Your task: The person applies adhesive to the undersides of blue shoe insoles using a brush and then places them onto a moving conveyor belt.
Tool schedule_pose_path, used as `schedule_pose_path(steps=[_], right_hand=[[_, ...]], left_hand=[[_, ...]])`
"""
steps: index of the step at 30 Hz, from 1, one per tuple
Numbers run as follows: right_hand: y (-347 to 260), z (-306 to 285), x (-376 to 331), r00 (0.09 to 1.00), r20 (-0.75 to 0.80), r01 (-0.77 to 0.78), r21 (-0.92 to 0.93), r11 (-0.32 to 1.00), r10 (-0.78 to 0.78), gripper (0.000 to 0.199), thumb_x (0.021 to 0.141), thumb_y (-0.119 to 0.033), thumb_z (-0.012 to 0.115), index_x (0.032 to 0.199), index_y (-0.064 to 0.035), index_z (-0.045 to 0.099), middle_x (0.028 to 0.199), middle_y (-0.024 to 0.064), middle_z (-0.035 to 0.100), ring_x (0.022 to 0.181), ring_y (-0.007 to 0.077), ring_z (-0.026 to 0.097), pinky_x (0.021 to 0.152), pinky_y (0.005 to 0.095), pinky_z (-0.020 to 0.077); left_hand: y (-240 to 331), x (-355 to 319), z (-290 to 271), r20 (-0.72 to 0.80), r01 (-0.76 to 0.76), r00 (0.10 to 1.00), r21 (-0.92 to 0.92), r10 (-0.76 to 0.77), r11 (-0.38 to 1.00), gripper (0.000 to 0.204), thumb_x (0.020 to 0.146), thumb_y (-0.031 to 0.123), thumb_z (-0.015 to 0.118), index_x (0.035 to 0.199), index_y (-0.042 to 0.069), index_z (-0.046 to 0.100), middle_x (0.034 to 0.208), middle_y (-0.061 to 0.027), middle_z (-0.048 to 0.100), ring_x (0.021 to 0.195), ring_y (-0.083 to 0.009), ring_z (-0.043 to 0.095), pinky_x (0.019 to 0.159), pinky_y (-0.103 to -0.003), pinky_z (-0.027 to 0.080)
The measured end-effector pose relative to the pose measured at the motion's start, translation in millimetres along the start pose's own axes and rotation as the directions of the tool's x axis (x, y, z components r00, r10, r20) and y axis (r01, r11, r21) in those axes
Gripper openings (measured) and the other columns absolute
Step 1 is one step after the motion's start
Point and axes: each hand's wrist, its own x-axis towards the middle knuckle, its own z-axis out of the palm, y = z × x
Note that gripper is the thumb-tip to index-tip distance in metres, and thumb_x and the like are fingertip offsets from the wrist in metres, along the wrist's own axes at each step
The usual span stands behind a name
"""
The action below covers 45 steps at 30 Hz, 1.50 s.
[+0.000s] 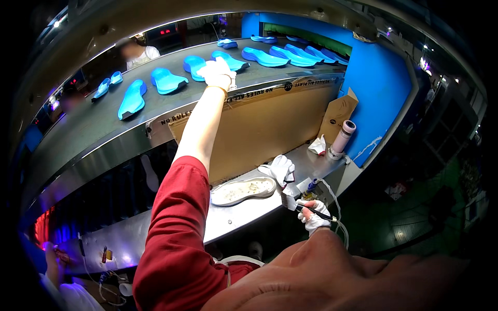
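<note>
My left hand (218,75), in a white glove, reaches up over the conveyor belt among blue shoe soles. Its fingers look spread, touching or just above a blue sole (232,62); another blue sole (194,67) lies just left of it. The glove hides parts of both. Low on the right, my right hand (315,216), partly covered in white, is closed round the dark handle of a brush (290,200), its pale head pointing left. A cream shoe sole (244,192) lies on the metal ledge left of the brush.
Several blue soles ride the dark belt (171,103). A cardboard panel (270,124) stands below its edge. White gloves (280,168), a pink bottle (342,137) and a white hose (340,210) are on or by the ledge. Another person (140,54) is beyond the belt; a hand shows lower left.
</note>
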Motion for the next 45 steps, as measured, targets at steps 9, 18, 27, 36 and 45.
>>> schedule_pose_path(steps=[9,18,27,36,45], right_hand=[[-5.2,9.5,1.4,1.000,0.021,0.002,0.004,1.000,-0.002,0.017,0.082,0.001,0.066,0.096,-0.0037,0.057,0.082,0.0053,0.063,0.064,0.0102,0.061,0.056,0.0196,0.0460],[0.3,2.1,7.5,0.999,0.028,-0.032,0.043,0.999,0.030,0.016,0.082,0.002,0.065,0.095,-0.0037,0.057,0.081,0.0051,0.063,0.063,0.0106,0.061,0.056,0.0197,0.0455],[-0.7,2.4,0.7,1.000,-0.004,-0.004,0.012,1.000,0.004,0.015,0.082,0.000,0.066,0.094,-0.0036,0.058,0.079,0.0046,0.063,0.063,0.0095,0.060,0.056,0.0191,0.0449],[-7.8,11.3,-20.0,1.000,0.015,-0.018,0.034,0.999,0.018,0.019,0.080,0.005,0.063,0.094,-0.0074,0.056,0.102,0.0119,0.066,0.063,0.0127,0.062,0.054,0.0219,0.0481],[-31.4,1.1,-26.9,0.995,0.002,0.098,0.039,0.994,-0.099,0.014,0.085,0.001,0.061,0.098,-0.0040,0.057,0.091,0.0088,0.065,0.064,0.0119,0.058,0.056,0.0211,0.0444]], left_hand=[[-22.8,6.8,-1.4,0.137,0.006,0.991,-0.071,0.004,0.997,0.049,0.071,0.041,0.070,0.110,0.013,0.060,0.105,-0.0111,0.066,0.101,-0.0263,0.064,0.086,-0.042,0.048],[-30.4,1.3,-1.1,-0.108,-0.343,0.935,-0.027,0.338,0.939,0.028,0.084,0.032,0.061,0.110,0.021,0.060,0.102,-0.0127,0.063,0.095,-0.0306,0.063,0.078,-0.042,0.051],[-53.0,-12.6,-20.8,-0.039,-0.585,0.810,0.002,0.585,0.811,0.027,0.085,0.029,0.056,0.107,0.013,0.058,0.101,-0.0156,0.060,0.092,-0.0316,0.061,0.078,-0.042,0.050],[-87.5,-31.5,-53.5,-0.059,-0.772,0.628,0.077,0.776,0.630,0.027,0.088,0.037,0.052,0.096,0.012,0.058,0.085,-0.0114,0.063,0.082,-0.0319,0.062,0.071,-0.043,0.051],[-79.8,-82.0,-124.2,-0.407,-0.878,0.399,0.089,0.822,0.470,0.022,0.083,0.030,0.063,0.085,0.009,0.059,0.077,-0.0110,0.062,0.072,-0.0333,0.061,0.059,-0.042,0.049]])
